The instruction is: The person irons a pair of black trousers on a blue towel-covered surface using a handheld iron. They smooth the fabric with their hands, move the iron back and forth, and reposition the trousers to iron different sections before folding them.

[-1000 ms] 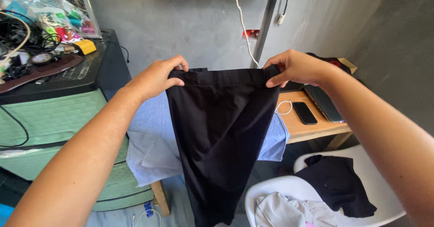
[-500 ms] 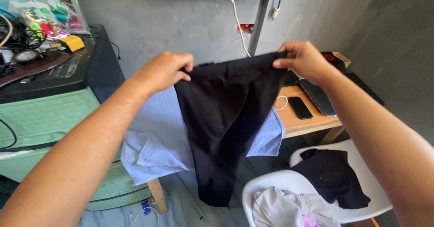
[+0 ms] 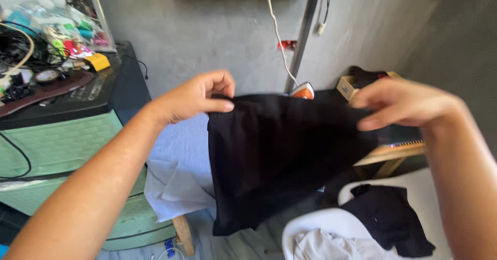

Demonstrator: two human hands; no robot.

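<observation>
Hands first: your left hand [image 3: 199,97], left of centre, pinches one top corner of the black garment [image 3: 279,151] between thumb and fingers. Your right hand [image 3: 401,103], at the right, has its fingers closed on the opposite top edge. Between them the garment is held up in mid-frame, its top edge stretched roughly level and its body hanging down and bunching toward the lower centre, over the blue cloth [image 3: 178,151] that drapes off the table [image 3: 391,154]. An iron [image 3: 302,90] peeks out just above the garment's top edge, under a white cord [image 3: 277,29] running up the grey wall. At lower right a white chair [image 3: 429,198] holds a dark cloth [image 3: 388,218] and a pale one [image 3: 323,244]. At left stands a green cabinet [image 3: 57,141] with a cluttered black top.
</observation>
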